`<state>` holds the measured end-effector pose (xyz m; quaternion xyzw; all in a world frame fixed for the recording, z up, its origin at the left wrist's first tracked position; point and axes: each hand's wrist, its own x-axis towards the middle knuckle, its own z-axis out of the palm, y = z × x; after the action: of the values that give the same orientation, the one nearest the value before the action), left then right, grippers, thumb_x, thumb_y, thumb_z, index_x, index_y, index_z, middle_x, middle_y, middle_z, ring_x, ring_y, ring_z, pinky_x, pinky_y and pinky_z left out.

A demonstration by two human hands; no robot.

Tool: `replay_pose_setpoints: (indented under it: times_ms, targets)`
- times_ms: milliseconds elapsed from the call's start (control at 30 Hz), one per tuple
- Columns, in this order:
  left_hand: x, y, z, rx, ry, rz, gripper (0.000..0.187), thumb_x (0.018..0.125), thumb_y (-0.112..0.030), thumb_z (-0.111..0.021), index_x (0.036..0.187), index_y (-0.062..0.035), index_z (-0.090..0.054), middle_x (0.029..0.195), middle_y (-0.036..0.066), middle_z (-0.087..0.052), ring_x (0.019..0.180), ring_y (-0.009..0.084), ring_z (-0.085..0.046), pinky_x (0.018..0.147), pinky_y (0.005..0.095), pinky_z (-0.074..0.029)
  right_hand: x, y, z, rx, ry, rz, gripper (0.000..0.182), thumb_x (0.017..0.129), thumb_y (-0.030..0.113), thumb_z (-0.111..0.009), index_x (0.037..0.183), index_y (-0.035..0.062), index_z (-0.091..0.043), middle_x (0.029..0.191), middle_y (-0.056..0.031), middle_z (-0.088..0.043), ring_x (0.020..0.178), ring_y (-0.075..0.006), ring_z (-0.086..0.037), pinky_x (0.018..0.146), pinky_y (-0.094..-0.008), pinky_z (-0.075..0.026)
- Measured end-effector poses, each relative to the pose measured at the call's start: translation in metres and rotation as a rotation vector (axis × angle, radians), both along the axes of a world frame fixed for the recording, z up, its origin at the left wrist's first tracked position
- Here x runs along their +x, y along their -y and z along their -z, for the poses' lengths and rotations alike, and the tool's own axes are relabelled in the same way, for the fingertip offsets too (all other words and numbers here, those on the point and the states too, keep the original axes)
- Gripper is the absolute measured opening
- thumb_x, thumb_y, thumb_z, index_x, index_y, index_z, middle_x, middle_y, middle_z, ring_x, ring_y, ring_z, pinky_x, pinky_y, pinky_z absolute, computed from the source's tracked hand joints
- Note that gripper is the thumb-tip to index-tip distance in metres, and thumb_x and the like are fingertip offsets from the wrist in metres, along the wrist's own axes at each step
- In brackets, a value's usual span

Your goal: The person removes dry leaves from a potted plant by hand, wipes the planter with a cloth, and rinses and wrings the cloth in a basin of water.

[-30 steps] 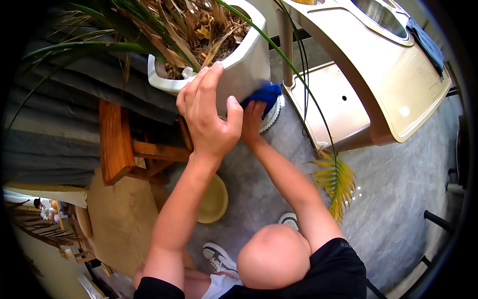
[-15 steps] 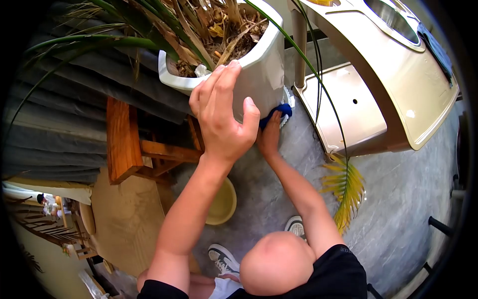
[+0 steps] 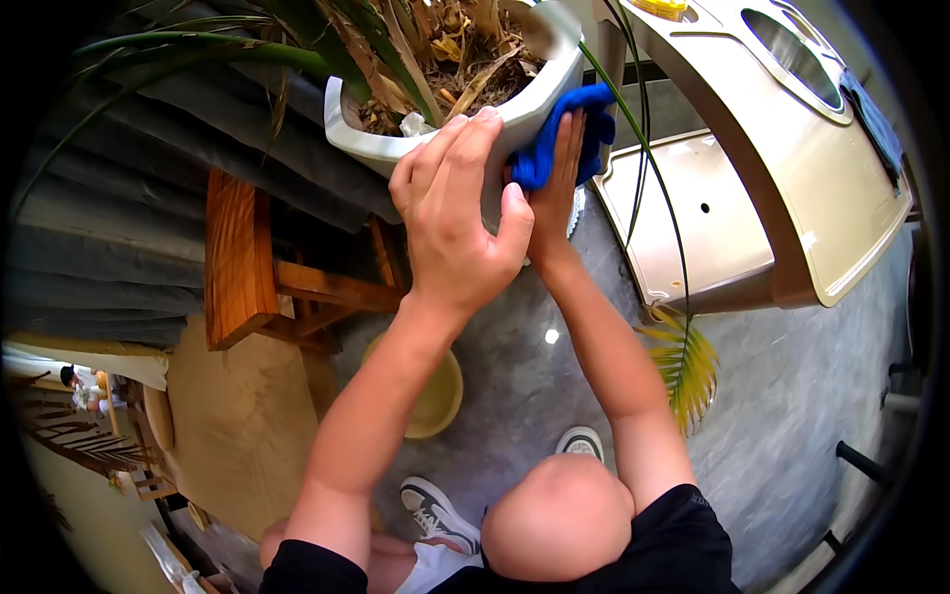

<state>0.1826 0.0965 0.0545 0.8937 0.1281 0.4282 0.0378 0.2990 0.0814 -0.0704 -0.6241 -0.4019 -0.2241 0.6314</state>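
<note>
A large white planter point(image 3: 376, 147) holds soil, dry leaf stalks and a green-leaved plant point(image 3: 297, 54). My left hand point(image 3: 457, 213) lies against its near rim, fingers stretched out and thumb apart, holding nothing. A bunched blue cloth point(image 3: 584, 109) is under my right hand point(image 3: 556, 188), which presses it against the planter's right side near the top. The right fingers point upward over the cloth, and part of that hand is hidden behind the left thumb.
A wooden stool point(image 3: 237, 262) stands left of the planter, beside grey curtains point(image 3: 109, 238). A yellowish basin point(image 3: 440, 401) is on the grey floor point(image 3: 792, 396) below my left forearm. At right is a beige moulded unit point(image 3: 792, 129); a drooping palm leaf point(image 3: 693, 366) hangs near it.
My right hand has moved the blue cloth up from the planter's base to near its rim. My left hand stays at the rim, and the view has shifted slightly.
</note>
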Motion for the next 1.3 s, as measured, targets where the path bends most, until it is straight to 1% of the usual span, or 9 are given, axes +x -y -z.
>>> replay_pose_setpoints:
  times_ms: [267,500,700,767,833,900,1067,1200,1300]
  targets:
    - [-0.008,-0.001,-0.004,-0.057,-0.061,0.056,0.061,0.081,-0.014,-0.063,0.141,-0.0036,-0.055,0.146,0.014,-0.057,0.14,0.0319,-0.047,0.117,0.0443,-0.027,-0.026,-0.014,0.181,-0.275,0.168,0.151,0.088,0.092,0.028,-0.062,0.157,-0.0076,-0.014,0.157,-0.0411,-0.019,0.143,-0.0634,-0.02,0.119,-0.068,-0.016]
    - [-0.032,0.002,0.029,0.052,-0.053,-0.04,0.065,0.081,-0.01,-0.063,0.145,-0.0076,-0.054,0.16,0.019,-0.041,0.152,0.0369,-0.03,0.122,0.0518,-0.02,-0.041,-0.011,0.129,-0.325,0.226,0.17,0.086,0.095,0.032,-0.057,0.156,-0.0102,-0.013,0.159,-0.0408,-0.012,0.144,-0.0636,-0.017,0.118,-0.0695,-0.016]
    - [-0.063,0.0,0.076,-0.09,0.088,-0.061,0.05,0.085,-0.004,-0.062,0.135,-0.0019,-0.058,0.138,0.021,-0.06,0.126,0.0391,-0.058,0.107,0.0474,-0.044,-0.071,0.011,0.043,-0.367,-0.025,0.075,0.089,0.094,0.03,-0.059,0.158,-0.0092,-0.011,0.161,-0.039,-0.011,0.145,-0.0603,-0.019,0.122,-0.0625,-0.015]
    - [-0.061,0.01,0.082,-0.728,0.113,-0.039,0.045,0.089,-0.01,-0.065,0.133,0.0003,-0.058,0.133,0.021,-0.063,0.12,0.0367,-0.062,0.103,0.0418,-0.047,-0.066,0.025,0.032,-0.312,0.158,-0.058,0.084,0.094,0.029,-0.058,0.158,-0.0078,-0.019,0.161,-0.0364,-0.018,0.146,-0.0582,-0.022,0.121,-0.06,-0.017]
    - [-0.052,0.007,0.099,-0.805,0.163,-0.029,0.043,0.094,-0.015,-0.066,0.132,0.0015,-0.057,0.125,0.018,-0.066,0.113,0.0272,-0.065,0.099,0.0347,-0.049,-0.06,0.025,0.031,-0.327,0.204,-0.069,0.075,0.094,0.027,-0.057,0.157,-0.0052,-0.029,0.161,-0.0326,-0.027,0.143,-0.057,-0.03,0.118,-0.0591,-0.024]
    - [-0.046,0.004,0.108,-1.244,0.297,0.241,0.04,0.098,-0.017,-0.064,0.132,0.0017,-0.056,0.119,0.011,-0.066,0.108,0.017,-0.062,0.096,0.0307,-0.049,-0.051,0.027,0.031,-0.395,0.36,0.024,0.072,0.094,0.025,-0.056,0.157,-0.0012,-0.033,0.16,-0.03,-0.032,0.136,-0.0578,-0.039,0.113,-0.0601,-0.031]
    - [-0.043,-0.004,0.103,-1.38,0.523,0.493,0.028,0.103,-0.018,-0.061,0.123,0.0018,-0.059,0.112,0.004,-0.065,0.105,0.0097,-0.059,0.093,0.0258,-0.048,-0.033,0.031,-0.015,-0.469,0.756,0.054,0.064,0.09,0.027,-0.066,0.149,0.0055,-0.05,0.159,-0.0176,-0.041,0.132,-0.0448,-0.05,0.104,-0.0448,-0.046]
    - [-0.049,-0.02,0.089,-1.542,0.762,0.587,0.026,0.105,-0.017,-0.058,0.124,0.0006,-0.06,0.111,0.003,-0.067,0.098,0.0087,-0.061,0.085,0.0253,-0.051,-0.032,0.024,-0.064,-0.563,0.864,-0.116,0.065,0.086,0.028,-0.074,0.147,0.0149,-0.054,0.156,-0.0118,-0.046,0.137,-0.0379,-0.047,0.111,-0.0435,-0.041]
    - [-0.052,-0.047,0.092,-1.4,0.843,0.477,0.025,0.105,-0.015,-0.057,0.124,0.0008,-0.06,0.108,0.005,-0.069,0.094,0.008,-0.063,0.084,0.0243,-0.052,-0.042,0.022,-0.1,-0.644,1.034,-0.121,0.066,0.086,0.027,-0.075,0.147,0.0167,-0.053,0.157,-0.0081,-0.046,0.14,-0.0319,-0.046,0.115,-0.042,-0.038]
